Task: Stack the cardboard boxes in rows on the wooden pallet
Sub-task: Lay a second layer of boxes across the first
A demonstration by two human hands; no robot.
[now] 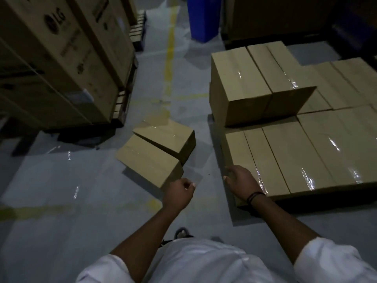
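Warehouse / storage floor. Grey sealed floor (61,201) with yellow lane lines (170,48) running up the centre of the frame. Upper left: tall LG-printed cartons (61,48) on pallets (122,103). Right side: taped brown boxes (306,150) laid in rows (second tier at the far left corner). Blue bin (204,17) top centre. Lighting is dim.

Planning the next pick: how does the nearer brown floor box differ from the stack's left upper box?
The nearer brown cardboard floor box lies on the floor, apart from the stack; the left upper box rests on the bottom layer. The floor box sits askew to the stack's rows; the upper box lines up with its neighbour. Both are plain cardboard.
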